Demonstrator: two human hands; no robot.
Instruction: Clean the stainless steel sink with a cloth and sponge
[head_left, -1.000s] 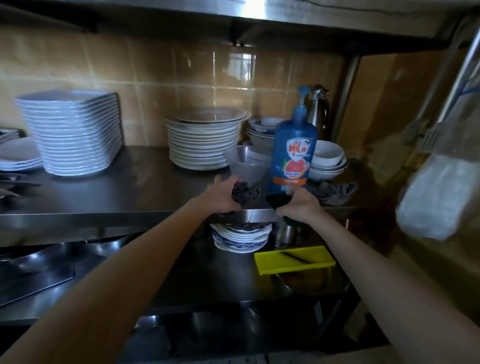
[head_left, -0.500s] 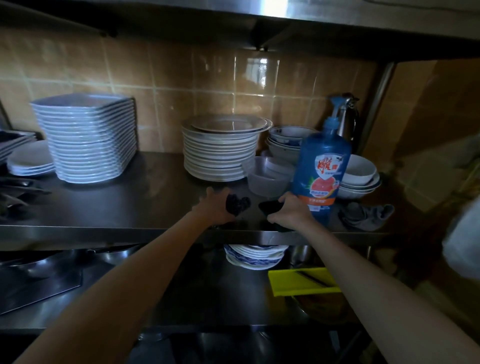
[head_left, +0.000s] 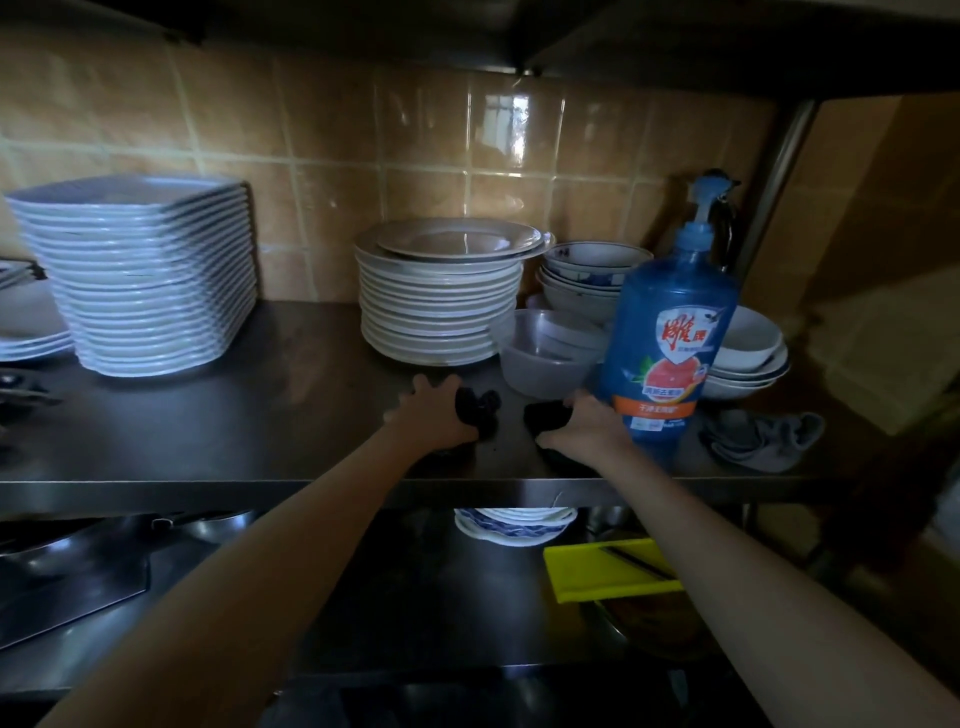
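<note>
Both my arms reach onto a steel shelf (head_left: 234, 441). My left hand (head_left: 431, 415) grips a dark scouring pad (head_left: 480, 408) that rests on the shelf surface. My right hand (head_left: 589, 426) holds a dark sponge (head_left: 543, 415) down on the shelf, just in front of a blue dish soap pump bottle (head_left: 670, 332). The two dark pieces lie a small gap apart. A crumpled grey cloth (head_left: 761, 434) lies on the shelf to the right of the bottle. No sink is in view.
A tall stack of square white plates (head_left: 140, 280) stands at the left and round plates (head_left: 441, 301) at the middle. A clear plastic container (head_left: 540, 358) and bowls (head_left: 748, 348) crowd the bottle. On the lower shelf lie plates (head_left: 514, 525) and a yellow board (head_left: 602, 569).
Both hands have moved forward from the shelf's front edge onto its surface, lowering the scouring pad and sponge onto it. The camera has come closer.
</note>
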